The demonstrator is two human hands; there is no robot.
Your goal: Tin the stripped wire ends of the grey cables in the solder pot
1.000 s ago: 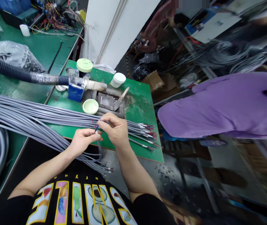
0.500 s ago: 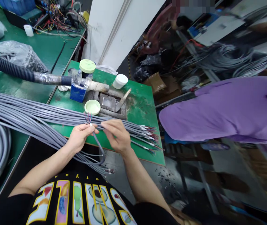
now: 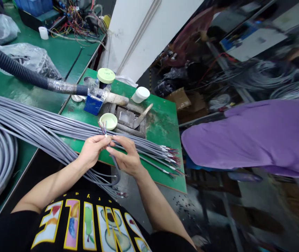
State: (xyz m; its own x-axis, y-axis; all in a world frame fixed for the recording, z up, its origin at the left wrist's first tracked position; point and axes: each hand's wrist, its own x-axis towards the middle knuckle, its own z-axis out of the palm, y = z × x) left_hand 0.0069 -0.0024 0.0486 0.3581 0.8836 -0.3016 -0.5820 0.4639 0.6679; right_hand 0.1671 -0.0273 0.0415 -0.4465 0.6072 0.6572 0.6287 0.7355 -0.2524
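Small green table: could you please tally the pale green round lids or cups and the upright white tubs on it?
Pale green: 2, the jar lid and the shallow cup
White tub: 1
Total: 3

The green table (image 3: 162, 122) carried grey cables (image 3: 47, 124), a blue box (image 3: 93, 104) and two white jars (image 3: 141, 94) — close together.

Left hand (image 3: 93, 149) pinched, right hand (image 3: 125, 157) fingers curled, fingertips touching, forearms bare

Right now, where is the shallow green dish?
Head view, centre-left: the dish lies on the table just beyond the left hand holding a cable, beside the metal tray.
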